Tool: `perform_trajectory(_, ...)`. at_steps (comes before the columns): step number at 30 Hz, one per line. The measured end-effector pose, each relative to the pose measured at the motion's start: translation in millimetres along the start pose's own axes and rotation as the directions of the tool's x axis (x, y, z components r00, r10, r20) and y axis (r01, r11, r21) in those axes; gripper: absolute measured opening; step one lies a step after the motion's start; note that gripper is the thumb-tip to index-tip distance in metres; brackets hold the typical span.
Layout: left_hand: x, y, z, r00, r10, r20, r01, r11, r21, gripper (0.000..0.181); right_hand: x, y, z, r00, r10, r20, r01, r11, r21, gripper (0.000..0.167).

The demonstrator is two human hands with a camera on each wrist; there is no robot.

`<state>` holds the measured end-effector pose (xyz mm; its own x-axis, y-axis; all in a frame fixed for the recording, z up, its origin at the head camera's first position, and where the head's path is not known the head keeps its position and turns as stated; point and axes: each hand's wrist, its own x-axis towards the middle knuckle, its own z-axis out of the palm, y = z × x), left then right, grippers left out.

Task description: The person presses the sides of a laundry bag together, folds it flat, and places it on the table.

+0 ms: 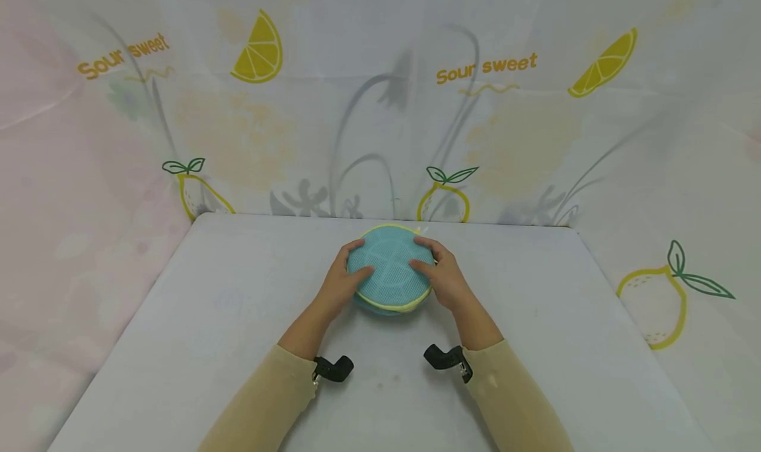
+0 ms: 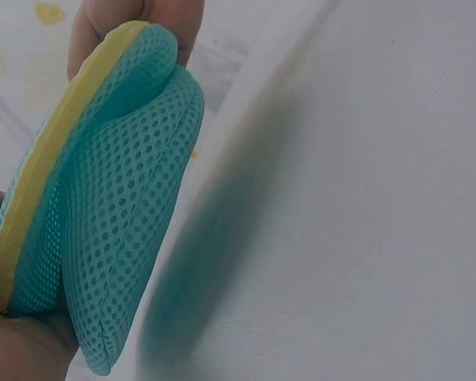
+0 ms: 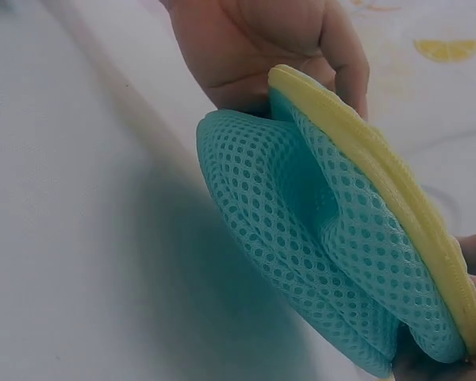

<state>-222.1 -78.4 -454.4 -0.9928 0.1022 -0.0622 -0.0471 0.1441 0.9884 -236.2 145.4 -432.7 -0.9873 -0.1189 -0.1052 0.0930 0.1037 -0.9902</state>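
A round teal mesh laundry bag point(image 1: 391, 273) with yellow trim is held between both hands, near the far part of the white table. My left hand point(image 1: 345, 277) grips its left edge, thumb on the near face and fingers round the rim. On the opposite edge my right hand point(image 1: 447, 277) grips it the same way. Both wrist views show the folded mesh side of the bag point(image 2: 131, 206), with a deep crease below the yellow band point(image 3: 365, 159). A soft shadow lies on the surface beneath it. Fingers behind the bag are partly hidden.
The white tabletop point(image 1: 238, 293) spreads around the hands, with its far edge close behind the bag. A lemon-printed cloth point(image 1: 368, 108) hangs behind and at both sides. Black wrist-worn pieces point(image 1: 335, 369) stick out inward from both sleeves.
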Motion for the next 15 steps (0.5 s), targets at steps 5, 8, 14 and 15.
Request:
perform_trajectory(5, -0.6, -0.3, -1.4, 0.999, 0.028, 0.023, -0.027, 0.998, -0.051, 0.067, 3.2, 2.5, -2.5, 1.0, -0.002, 0.004, 0.002, 1.0, -0.017, 0.054)
perform_trajectory(8, -1.1, 0.6, -1.9, 0.998, 0.045, 0.031, -0.043, 0.997, -0.066, 0.067, 4.1, 2.9, -3.9, 1.0, -0.013, 0.021, 0.013, 1.0, -0.024, 0.054)
perform_trajectory(14, 0.1, 0.0, -3.0, 0.996, 0.075, 0.052, -0.07, 0.993, -0.091, 0.068, 1.8, -1.1, -4.6, 0.998, -0.017, 0.056, 0.02, 0.998, -0.052, 0.054)
perform_trajectory(15, 0.2, -0.3, -3.1, 0.995, 0.081, 0.058, -0.076, 0.993, -0.094, 0.069, 1.2, -1.8, -4.6, 0.998, -0.017, 0.061, 0.02, 0.998, -0.059, 0.054)
